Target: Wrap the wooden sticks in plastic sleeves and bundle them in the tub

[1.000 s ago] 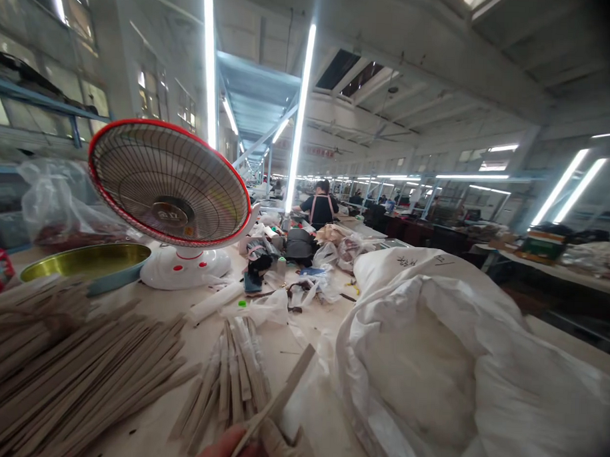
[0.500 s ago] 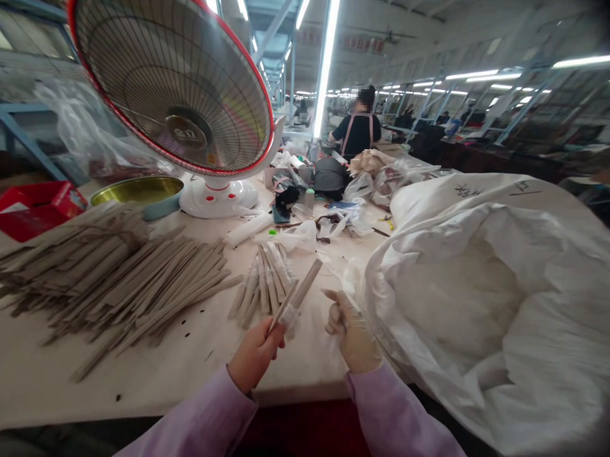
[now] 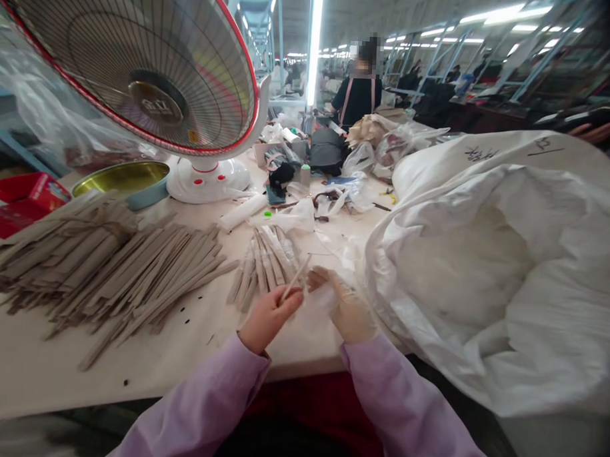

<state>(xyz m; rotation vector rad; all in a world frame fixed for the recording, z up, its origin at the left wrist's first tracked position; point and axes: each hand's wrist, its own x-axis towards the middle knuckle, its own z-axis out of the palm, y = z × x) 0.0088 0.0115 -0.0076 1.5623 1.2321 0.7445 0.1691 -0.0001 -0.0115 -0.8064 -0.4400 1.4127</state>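
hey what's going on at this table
A person in lilac sleeves is at a pale table. The left hand grips a thin greyish-brown strip, angled upward; the right hand is curled close by, with a piece of translucent plastic at it, though whether it holds that is unclear. Beyond the left hand lies a small fanned group of similar strips, with larger piles to its left. An open white sack is on the right.
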